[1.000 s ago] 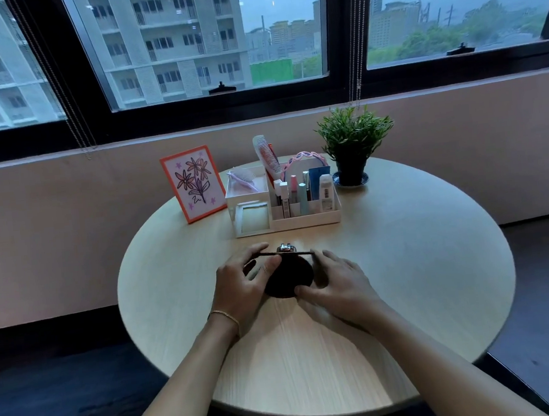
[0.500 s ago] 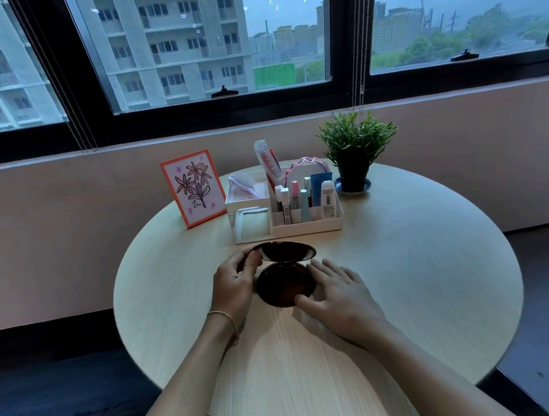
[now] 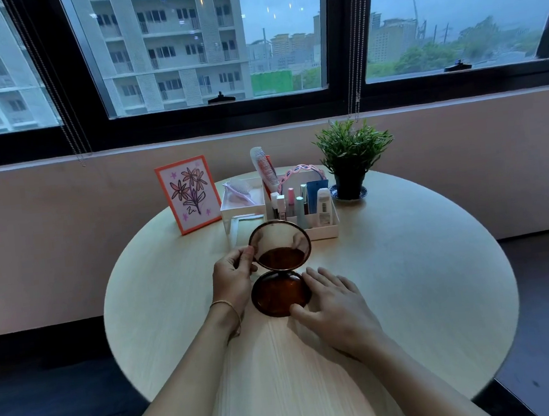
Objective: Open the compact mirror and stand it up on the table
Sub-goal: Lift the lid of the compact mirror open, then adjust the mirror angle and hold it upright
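A round compact mirror (image 3: 281, 271) sits open near the middle of a round wooden counter (image 3: 425, 294), just in front of a white organizer (image 3: 322, 230). Its base lies flat; its lid stands upright. The left hand (image 3: 233, 279), left of the mirror, pinches the lid's edge between thumb and fingers. The right hand (image 3: 334, 306), right of the mirror, rests flat with fingers spread, grip released, fingertips touching the base's rim.
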